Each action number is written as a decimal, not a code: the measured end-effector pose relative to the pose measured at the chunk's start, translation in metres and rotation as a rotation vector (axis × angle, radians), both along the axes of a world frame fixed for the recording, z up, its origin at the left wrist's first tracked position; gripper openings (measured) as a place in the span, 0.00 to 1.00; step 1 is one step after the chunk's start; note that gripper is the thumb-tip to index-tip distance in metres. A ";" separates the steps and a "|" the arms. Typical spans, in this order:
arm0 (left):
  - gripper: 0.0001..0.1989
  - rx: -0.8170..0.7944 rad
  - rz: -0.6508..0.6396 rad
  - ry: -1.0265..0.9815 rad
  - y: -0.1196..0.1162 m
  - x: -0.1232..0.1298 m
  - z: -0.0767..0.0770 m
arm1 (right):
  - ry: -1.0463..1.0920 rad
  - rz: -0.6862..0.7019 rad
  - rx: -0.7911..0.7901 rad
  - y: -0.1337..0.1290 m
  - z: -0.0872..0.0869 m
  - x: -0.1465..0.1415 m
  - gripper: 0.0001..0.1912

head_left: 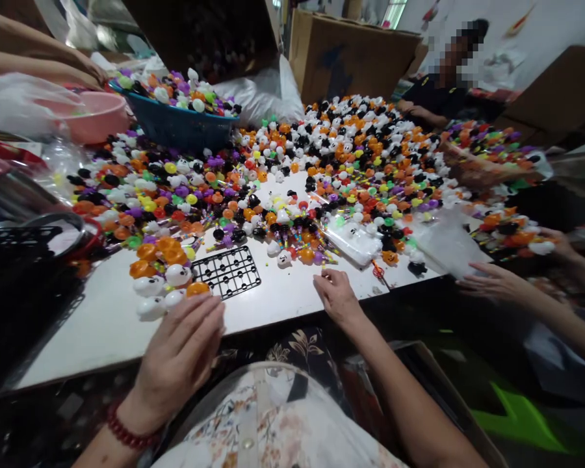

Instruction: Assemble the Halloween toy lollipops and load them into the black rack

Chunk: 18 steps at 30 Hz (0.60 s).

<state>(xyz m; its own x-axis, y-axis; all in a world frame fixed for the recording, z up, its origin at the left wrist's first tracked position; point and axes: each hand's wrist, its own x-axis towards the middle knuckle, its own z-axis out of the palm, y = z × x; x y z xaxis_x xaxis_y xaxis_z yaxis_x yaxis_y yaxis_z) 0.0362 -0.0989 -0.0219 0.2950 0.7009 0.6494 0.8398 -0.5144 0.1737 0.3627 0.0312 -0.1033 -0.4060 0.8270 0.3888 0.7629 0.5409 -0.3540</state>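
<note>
A black plastic grid tray [228, 272] lies on the white table, its left part covered by orange pumpkin-like tops [168, 247] and white ghost-like tops [150, 286]. At the tray's near left edge is my left hand [180, 357], its fingers bent and pressed together beside an orange top [197, 288]. Whatever those fingers grip is hidden behind the hand. My right hand [338, 296] is over the table's front edge, right of the tray, with thumb and finger pinched. Anything between them is too small to name. A white ghost head [284, 258] lies between the hands.
A large heap of colourful small toys [351, 143] covers the table's back. Behind stand a blue basin [175, 123] of toys, a pink basin [97, 117] and a cardboard box [351, 58]. Black trays [19, 292] are stacked left. Co-workers' hands [497, 283] and a clear bag [451, 244] are right.
</note>
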 end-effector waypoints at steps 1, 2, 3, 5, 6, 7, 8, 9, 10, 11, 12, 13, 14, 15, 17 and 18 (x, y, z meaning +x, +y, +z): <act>0.33 -0.037 -0.059 -0.005 0.001 0.009 -0.005 | -0.016 0.020 -0.006 0.003 -0.001 -0.003 0.16; 0.30 -0.086 -0.108 -0.010 0.002 0.018 -0.011 | -0.020 0.032 -0.008 0.006 -0.002 -0.008 0.15; 0.27 -0.151 -0.142 -0.018 0.003 0.027 -0.018 | -0.011 0.042 -0.010 0.009 -0.002 -0.016 0.13; 0.23 -0.322 -0.160 -0.060 0.008 0.044 -0.034 | 0.066 0.060 -0.011 0.010 -0.001 -0.036 0.11; 0.23 -0.402 -0.142 -0.105 0.011 0.051 -0.043 | 0.135 0.074 -0.013 0.008 0.001 -0.047 0.10; 0.25 -0.460 -0.111 -0.167 0.015 0.056 -0.052 | 0.218 0.090 -0.022 0.005 0.004 -0.059 0.10; 0.27 -0.493 -0.074 -0.243 0.021 0.061 -0.061 | 0.309 0.107 -0.041 0.000 0.008 -0.071 0.10; 0.30 -0.508 -0.042 -0.321 0.027 0.064 -0.069 | 0.394 0.133 -0.078 -0.006 0.013 -0.082 0.11; 0.32 -0.511 -0.015 -0.397 0.035 0.067 -0.075 | 0.460 0.168 -0.138 -0.012 0.017 -0.091 0.13; 0.34 -0.512 0.007 -0.464 0.042 0.068 -0.081 | 0.499 0.212 -0.215 -0.018 0.021 -0.099 0.15; 0.33 -0.515 0.026 -0.523 0.049 0.070 -0.085 | 0.515 0.257 -0.292 -0.021 0.024 -0.103 0.18; 0.31 -0.521 0.042 -0.572 0.056 0.071 -0.088 | 0.511 0.293 -0.347 -0.022 0.025 -0.104 0.19; 0.27 -0.530 0.054 -0.615 0.062 0.072 -0.089 | 0.495 0.308 -0.361 -0.020 0.025 -0.102 0.20; 0.22 -0.545 0.059 -0.659 0.066 0.074 -0.089 | 0.471 0.291 -0.328 -0.015 0.023 -0.096 0.20; 0.15 -0.595 0.047 -0.761 0.072 0.077 -0.086 | 0.399 0.152 -0.162 0.002 0.014 -0.076 0.18; 0.14 -0.622 0.035 -0.813 0.074 0.078 -0.083 | 0.345 0.054 -0.074 0.012 0.009 -0.064 0.17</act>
<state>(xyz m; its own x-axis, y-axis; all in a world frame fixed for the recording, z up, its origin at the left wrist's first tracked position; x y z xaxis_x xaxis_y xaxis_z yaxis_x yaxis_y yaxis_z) 0.1147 -0.0250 -0.1050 -0.0995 0.9817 0.1626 0.3615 -0.1166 0.9251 0.2990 0.0437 -0.0944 -0.3053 0.8387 0.4509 0.5624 0.5409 -0.6254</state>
